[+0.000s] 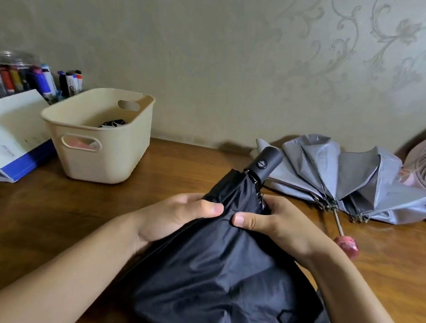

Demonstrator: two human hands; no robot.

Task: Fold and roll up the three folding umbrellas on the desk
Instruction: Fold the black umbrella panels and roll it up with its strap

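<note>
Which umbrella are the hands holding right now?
The black umbrella: the left hand and the right hand both grip its cloth. The grey umbrella lies untouched, farther back on the right.

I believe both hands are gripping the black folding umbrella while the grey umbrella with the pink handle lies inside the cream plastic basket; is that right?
Not quite: the left hand and right hand do grip the black folding umbrella, but the head view shows the grey umbrella with the pink handle lying on the wooden desk, right of the cream plastic basket.
</note>
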